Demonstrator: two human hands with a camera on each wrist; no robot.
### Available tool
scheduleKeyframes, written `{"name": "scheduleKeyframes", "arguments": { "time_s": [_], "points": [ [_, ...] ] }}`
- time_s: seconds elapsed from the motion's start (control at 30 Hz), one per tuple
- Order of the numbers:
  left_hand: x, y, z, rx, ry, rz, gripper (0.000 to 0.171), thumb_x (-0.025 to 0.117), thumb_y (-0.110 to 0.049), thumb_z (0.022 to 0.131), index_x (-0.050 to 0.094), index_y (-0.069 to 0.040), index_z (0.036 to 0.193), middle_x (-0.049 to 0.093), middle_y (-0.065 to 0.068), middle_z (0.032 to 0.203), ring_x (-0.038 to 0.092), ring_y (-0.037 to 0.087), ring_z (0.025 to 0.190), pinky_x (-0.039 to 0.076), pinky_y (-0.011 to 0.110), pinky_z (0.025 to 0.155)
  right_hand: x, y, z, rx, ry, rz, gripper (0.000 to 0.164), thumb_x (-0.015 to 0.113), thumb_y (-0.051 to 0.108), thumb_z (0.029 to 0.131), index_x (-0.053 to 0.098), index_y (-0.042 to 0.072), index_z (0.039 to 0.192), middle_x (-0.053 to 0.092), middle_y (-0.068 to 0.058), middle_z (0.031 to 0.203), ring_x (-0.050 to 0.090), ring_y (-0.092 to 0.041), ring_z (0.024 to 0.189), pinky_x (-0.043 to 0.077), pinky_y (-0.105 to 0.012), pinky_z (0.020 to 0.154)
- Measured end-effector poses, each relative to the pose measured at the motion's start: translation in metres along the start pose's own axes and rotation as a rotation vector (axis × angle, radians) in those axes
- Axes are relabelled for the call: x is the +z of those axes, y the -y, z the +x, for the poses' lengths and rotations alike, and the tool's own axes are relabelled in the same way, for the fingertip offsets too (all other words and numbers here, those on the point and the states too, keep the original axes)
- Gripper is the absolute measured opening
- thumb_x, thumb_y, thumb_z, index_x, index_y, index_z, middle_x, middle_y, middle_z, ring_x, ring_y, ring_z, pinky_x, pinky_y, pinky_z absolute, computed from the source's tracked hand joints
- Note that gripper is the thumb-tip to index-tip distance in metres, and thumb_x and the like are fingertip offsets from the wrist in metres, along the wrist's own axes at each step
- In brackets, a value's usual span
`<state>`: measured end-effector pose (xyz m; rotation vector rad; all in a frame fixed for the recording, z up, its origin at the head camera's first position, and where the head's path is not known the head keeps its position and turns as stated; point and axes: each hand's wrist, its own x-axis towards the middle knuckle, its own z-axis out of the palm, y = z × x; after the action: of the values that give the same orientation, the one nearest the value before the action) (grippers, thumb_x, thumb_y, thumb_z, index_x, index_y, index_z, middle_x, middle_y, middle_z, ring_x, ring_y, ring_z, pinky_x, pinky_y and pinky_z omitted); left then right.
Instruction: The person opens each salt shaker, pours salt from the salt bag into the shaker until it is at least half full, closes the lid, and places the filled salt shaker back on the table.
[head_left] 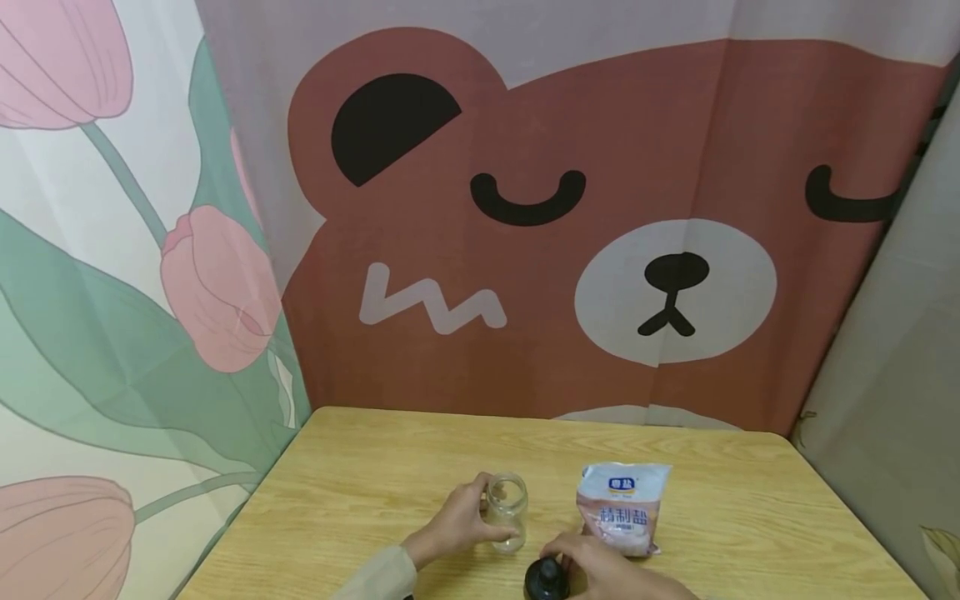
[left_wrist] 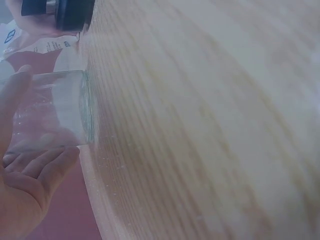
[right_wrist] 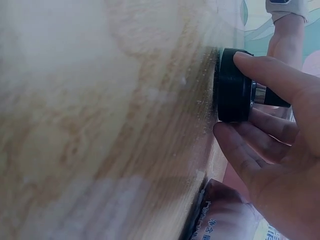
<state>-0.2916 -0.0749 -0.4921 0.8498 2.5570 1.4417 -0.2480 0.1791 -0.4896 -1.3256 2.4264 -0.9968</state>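
A clear glass jar (head_left: pixel 508 508) without a lid stands upright on the wooden table. My left hand (head_left: pixel 459 523) grips it from the left, thumb on the near side and fingers behind. In the left wrist view the see-through jar (left_wrist: pixel 52 110) shows its base at the tabletop. Just to the right and nearer to me, my right hand (head_left: pixel 600 568) holds a round black lid (head_left: pixel 546 578) with a raised knob. The right wrist view has thumb and fingers on opposite sides of the lid (right_wrist: pixel 234 85), its flat face at the table.
A bag of salt (head_left: pixel 624 510), pale on top and pinkish below, stands behind my right hand. Fine white grains lie scattered on the table (head_left: pixel 360 483). A curtain (head_left: pixel 420 367) with a bear print hangs behind the far edge, and a tulip-print one (head_left: pixel 112 333) at the left.
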Motion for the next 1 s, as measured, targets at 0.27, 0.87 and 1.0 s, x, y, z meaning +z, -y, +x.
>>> {"name": "scheduleKeyframes", "arguments": {
  "time_s": [0.27,0.87,1.0],
  "points": [
    [0.0009,0.0000,-0.0003,0.001,0.007,-0.033,0.068,0.075,-0.036,0.067,0.043,-0.002,0.117,0.054,0.013,0.110,0.057,0.011,0.093,0.047,0.021,0.071,0.0018,-0.0058,0.0000,-0.001,0.009,0.011,0.051,0.070,0.035,0.075,0.053,0.006,0.113,0.053,0.012,0.100,0.050,0.000,0.082,0.044,-0.021,0.066],
    [-0.0005,-0.0005,-0.0002,-0.006,0.015,-0.028,0.067,0.075,-0.036,0.067,0.043,-0.004,0.117,0.054,0.011,0.110,0.057,0.012,0.093,0.047,0.021,0.071,0.0016,-0.0048,-0.0030,-0.041,0.017,0.001,0.054,0.067,0.033,0.077,0.049,0.003,0.118,0.053,0.007,0.107,0.050,-0.001,0.086,0.045,-0.022,0.068],
    [-0.0001,-0.0007,0.0008,-0.015,0.015,-0.024,0.068,0.075,-0.036,0.066,0.043,-0.004,0.117,0.054,0.011,0.110,0.058,0.014,0.094,0.048,0.022,0.071,0.0002,-0.0040,-0.0052,-0.041,0.019,0.008,0.057,0.067,0.033,0.078,0.047,0.000,0.121,0.052,0.005,0.108,0.050,-0.001,0.087,0.046,-0.022,0.068]
  ]
}}
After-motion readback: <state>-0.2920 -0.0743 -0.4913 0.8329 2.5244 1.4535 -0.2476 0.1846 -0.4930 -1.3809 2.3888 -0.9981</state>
